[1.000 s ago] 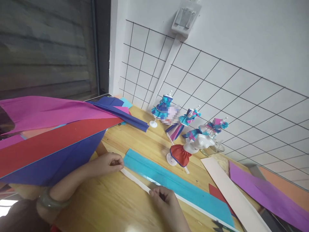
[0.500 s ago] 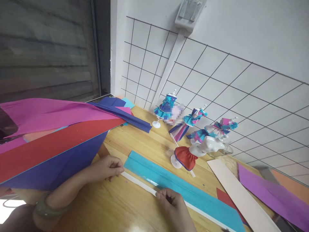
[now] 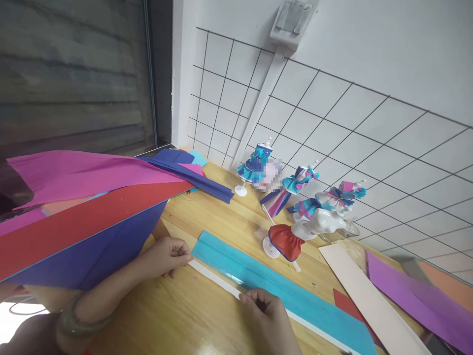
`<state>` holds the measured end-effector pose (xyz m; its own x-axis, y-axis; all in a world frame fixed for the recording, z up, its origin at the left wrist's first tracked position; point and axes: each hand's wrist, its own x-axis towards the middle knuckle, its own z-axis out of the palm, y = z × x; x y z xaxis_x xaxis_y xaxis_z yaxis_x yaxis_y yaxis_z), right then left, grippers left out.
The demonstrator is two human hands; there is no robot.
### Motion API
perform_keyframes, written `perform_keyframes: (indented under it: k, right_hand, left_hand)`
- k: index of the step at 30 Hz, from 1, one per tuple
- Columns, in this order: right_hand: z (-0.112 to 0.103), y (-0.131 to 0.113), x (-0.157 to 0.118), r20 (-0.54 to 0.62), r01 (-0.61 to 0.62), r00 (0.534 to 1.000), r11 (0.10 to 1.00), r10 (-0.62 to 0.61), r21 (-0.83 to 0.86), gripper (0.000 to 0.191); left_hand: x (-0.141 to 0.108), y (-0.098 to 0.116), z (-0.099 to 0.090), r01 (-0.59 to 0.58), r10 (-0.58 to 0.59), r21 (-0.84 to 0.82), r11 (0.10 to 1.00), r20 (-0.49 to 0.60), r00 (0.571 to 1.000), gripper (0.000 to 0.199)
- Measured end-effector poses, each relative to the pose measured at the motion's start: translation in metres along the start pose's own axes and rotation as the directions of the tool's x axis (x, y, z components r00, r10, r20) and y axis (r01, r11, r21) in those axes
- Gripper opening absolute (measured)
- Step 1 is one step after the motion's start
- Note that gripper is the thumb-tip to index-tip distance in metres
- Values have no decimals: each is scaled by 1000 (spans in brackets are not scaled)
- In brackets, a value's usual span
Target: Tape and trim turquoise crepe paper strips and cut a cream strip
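A long turquoise strip of crepe-like paper lies slantwise on the wooden table. Along its near edge runs a narrow white strip that looks like tape. My left hand is closed in a pinch at the far end of this white strip, by the turquoise paper's left corner. Farther down, my right hand pinches the same strip between thumb and forefinger, covering part of it. Between the two hands the white strip is stretched straight. Beyond the right hand it continues along the paper's edge.
Small dress forms stand at the back, the nearest in a red skirt. Pink, red and blue sheets lie left. A pale strip and purple sheet lie right. A wire grid covers the wall.
The whole view has shifted very slightly to the right. Both hands keep their pinch on the white strip, in nearly the same places.
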<state>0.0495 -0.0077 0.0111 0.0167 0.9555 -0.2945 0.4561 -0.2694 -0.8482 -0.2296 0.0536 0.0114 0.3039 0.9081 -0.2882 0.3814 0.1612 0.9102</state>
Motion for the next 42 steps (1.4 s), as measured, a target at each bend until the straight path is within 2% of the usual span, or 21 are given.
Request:
perform_keyframes:
  k: [5, 13, 16, 19, 23, 27, 30, 38, 42]
  right_hand:
    - [4, 1, -1, -31, -49, 998, 998, 48, -33, 53]
    - [1, -7, -5, -52, -17, 999, 999, 15, -31, 45]
    - [0, -10, -3, -59, -28, 998, 999, 27, -25, 44]
    - [1, -13, -1, -76, -22, 997, 1000, 22, -1, 44]
    - [2, -15, 2, -109, -33, 994, 999, 30, -22, 40]
    - [2, -12, 2, -144, 0, 989, 996, -13, -91, 40]
    - [2, -6, 2, -139, -11, 990, 990, -9, -141, 42]
    - [-2, 2, 1, -188, -19, 982, 972, -26, -233, 43]
    - [-4, -3, 0, -219, -27, 976, 980, -17, -199, 43]
  left_hand:
    - [0, -2, -1, 12, -12, 19, 1000, 42, 999, 30]
    - [-1, 1, -1, -22, 20, 38, 999, 53, 998, 27]
    - [1, 3, -1, -31, 30, 104, 994, 14, 999, 29]
    - [2, 7, -3, -65, 82, 243, 968, -61, 995, 27]
    - [4, 7, -5, -99, 172, 457, 884, -122, 978, 21]
    - [7, 2, -4, -230, 333, 560, 796, -89, 939, 21]
    - [9, -1, -3, -280, 382, 568, 774, -67, 922, 19]
    - [12, -3, -2, -255, 347, 569, 782, -56, 936, 19]
    - [14, -4, -2, -222, 320, 556, 801, -84, 944, 20]
